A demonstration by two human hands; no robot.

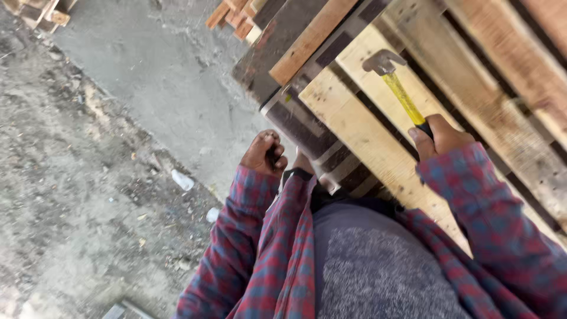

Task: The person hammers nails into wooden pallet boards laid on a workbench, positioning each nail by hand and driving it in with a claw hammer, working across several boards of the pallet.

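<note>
My right hand grips the black end of a claw hammer with a yellow handle and a grey steel head. The head hangs just over a pale slat of a wooden pallet. My left hand is closed in a fist beside the pallet's dark front edge, with something small and dark between its fingers that I cannot make out. Both arms wear red and blue checked sleeves over a grey shirt.
A dark board with pale bands runs along the pallet's near edge. More wooden slats lie at the top, and wood scraps sit at the top left. Rough concrete ground with small debris spreads to the left.
</note>
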